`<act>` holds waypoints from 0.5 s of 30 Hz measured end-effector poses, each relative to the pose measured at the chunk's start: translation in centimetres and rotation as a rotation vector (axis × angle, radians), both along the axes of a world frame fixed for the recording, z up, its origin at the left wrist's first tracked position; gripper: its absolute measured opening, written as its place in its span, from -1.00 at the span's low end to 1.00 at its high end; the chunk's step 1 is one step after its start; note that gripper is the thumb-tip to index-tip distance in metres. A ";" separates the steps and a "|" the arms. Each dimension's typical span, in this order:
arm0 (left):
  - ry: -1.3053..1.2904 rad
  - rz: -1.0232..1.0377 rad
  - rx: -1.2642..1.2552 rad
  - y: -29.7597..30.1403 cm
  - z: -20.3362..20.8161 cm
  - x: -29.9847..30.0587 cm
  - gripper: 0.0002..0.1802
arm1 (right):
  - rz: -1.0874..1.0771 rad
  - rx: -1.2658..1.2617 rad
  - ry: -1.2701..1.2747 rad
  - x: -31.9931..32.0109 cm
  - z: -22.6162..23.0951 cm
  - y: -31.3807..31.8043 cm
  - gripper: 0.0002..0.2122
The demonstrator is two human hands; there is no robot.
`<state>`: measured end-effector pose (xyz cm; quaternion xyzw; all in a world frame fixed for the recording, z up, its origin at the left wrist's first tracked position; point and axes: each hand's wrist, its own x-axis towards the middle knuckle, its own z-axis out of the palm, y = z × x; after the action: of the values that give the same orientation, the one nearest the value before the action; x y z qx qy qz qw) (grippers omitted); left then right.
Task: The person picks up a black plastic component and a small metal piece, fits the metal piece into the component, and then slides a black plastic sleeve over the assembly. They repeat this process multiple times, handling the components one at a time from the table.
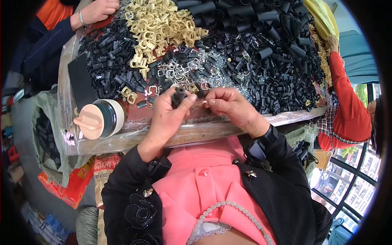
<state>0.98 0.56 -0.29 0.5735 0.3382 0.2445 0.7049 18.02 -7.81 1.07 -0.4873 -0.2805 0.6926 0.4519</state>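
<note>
My left hand (167, 116) pinches a short black rubber tube piece (179, 96) between thumb and fingers at the near edge of the table. My right hand (232, 108) sits just to its right, fingertips closed on a small metal clip (205, 103) close to the tube's end. Right behind both hands lies a spread of silver metal clips (183, 71) mixed with black tube pieces (269, 69). Further back is a heap of beige plastic clips (159, 24).
A dark bottle with a beige lid (100, 119) lies on its side at the table's left edge (134, 139). A black flat slab (81, 83) lies beside it. Another person's hand (98, 11) reaches in at top left; a person in a red sleeve (347, 102) works at right. Sacks (77, 179) sit below left.
</note>
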 end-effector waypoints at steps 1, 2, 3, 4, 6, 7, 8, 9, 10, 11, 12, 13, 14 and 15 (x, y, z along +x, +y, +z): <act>0.004 0.026 -0.045 0.2 0.0 -0.3 -0.88 | -0.012 0.062 -0.246 0.6 -0.2 -0.3 -0.87; 0.009 0.029 -0.050 0.3 -0.1 -0.6 -0.88 | -0.022 0.125 -0.491 1.1 -0.5 -0.6 -0.88; 0.034 0.026 -0.018 0.5 -0.1 -0.9 -0.87 | -0.031 0.191 -0.737 1.3 -0.5 -0.6 -0.89; 0.059 0.025 0.014 0.6 -0.2 -1.2 -0.87 | -0.028 0.189 -0.732 1.1 -0.4 -0.6 -0.89; 0.091 0.027 0.041 0.5 -0.4 -1.5 -0.86 | -0.004 0.375 -1.087 0.7 0.0 -0.5 -0.93; 0.102 0.026 0.061 0.5 -0.6 -1.7 -0.86 | 0.009 0.471 -1.262 0.5 0.0 -0.4 -0.94; 0.109 0.018 0.084 0.4 -0.6 -1.7 -0.86 | 0.009 0.470 -1.261 0.1 -0.2 -0.3 -0.94; 0.117 0.011 0.106 0.3 -0.5 -1.8 -0.86 | 0.072 0.560 -1.271 -0.5 -0.6 0.0 -0.93; 0.118 0.010 0.107 0.3 -0.5 -1.8 -0.86 | 0.135 0.651 -1.278 -1.2 -1.0 0.3 -0.92; 0.118 0.009 0.066 0.2 -0.3 -1.7 -0.87 | 0.198 0.743 -1.284 -1.6 -1.4 0.5 -0.90; 0.117 0.007 0.025 0.1 -0.2 -1.7 -0.87 | 0.197 0.743 -1.284 -1.8 -1.5 0.6 -0.90; 0.118 0.010 -0.008 0.2 0.0 -1.7 -0.87 | 0.240 0.710 -1.324 -2.1 -1.6 0.8 -0.89; 0.118 0.012 0.001 0.2 0.1 -1.6 -0.87 | 0.282 0.676 -1.364 -2.3 -1.6 1.0 -0.88; 0.114 -0.006 0.030 0.2 -0.1 -1.7 -0.86 | 0.322 0.656 -1.401 -2.8 -1.6 1.4 -0.87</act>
<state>-0.74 0.79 -0.40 0.5980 0.3723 0.2144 0.6766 15.24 -6.36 -0.56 -0.6053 -0.7569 0.1633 0.1846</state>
